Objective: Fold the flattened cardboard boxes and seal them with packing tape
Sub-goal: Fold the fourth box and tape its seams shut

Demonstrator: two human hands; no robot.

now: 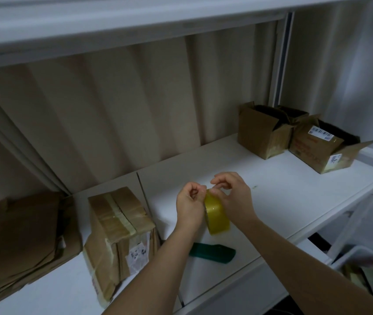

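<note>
A yellowish roll of packing tape [217,214] is held upright above the white shelf [283,196], between both hands. My left hand [190,205] grips its left side with curled fingers. My right hand [233,196] pinches at the top edge of the roll with thumb and fingertips. A taped-up cardboard box [119,235] stands to the left of my hands. Flattened cardboard boxes [21,237] lie stacked at the far left.
A dark green cutter-like tool [212,252] lies on the shelf under my forearms. Two open cardboard boxes [265,133] [324,148] stand at the back right. A corrugated wall rises behind the shelf. A white bin [362,269] sits low at the right.
</note>
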